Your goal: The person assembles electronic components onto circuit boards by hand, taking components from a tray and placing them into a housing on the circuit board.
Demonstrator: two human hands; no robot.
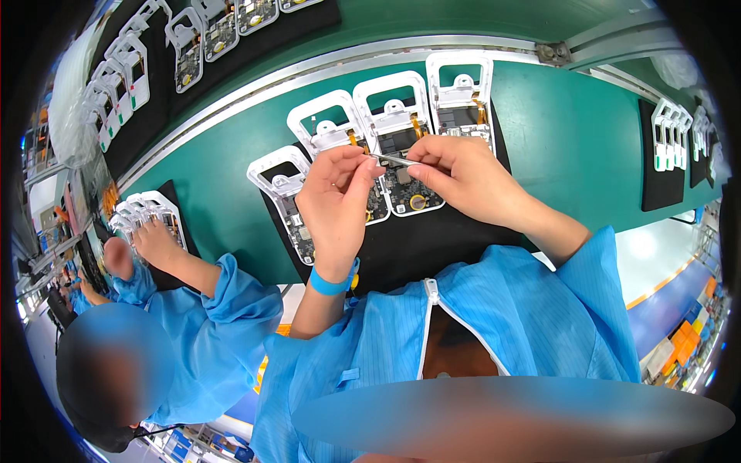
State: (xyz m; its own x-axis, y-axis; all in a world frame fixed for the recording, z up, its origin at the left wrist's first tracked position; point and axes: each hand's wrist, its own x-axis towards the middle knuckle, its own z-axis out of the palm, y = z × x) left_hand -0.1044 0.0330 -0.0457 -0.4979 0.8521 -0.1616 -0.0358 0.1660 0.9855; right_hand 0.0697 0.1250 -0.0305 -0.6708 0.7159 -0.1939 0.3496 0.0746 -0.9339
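My right hand [469, 179] pinches a pair of metal tweezers [394, 159], their tips pointing left. At the tips, the thumb and fingers of my left hand [333, 204] are closed together; what they hold, if anything, is too small to name. A blue band [330, 286] circles my left wrist. Both hands are above a row of white plastic frames [392, 79] with looped handles. Dark circuit boards [401, 193] sit in them, with orange flex cables and a round yellow part [417, 202]. My left hand covers part of the second frame from the left.
A black mat [409, 251] lies beneath the frames on a green table [552, 139]. A metal rail [517, 52] runs behind. More white frames stand on mats at far right [670, 137] and far left [127, 73]. At left, a co-worker's hand [157, 245] touches other frames.
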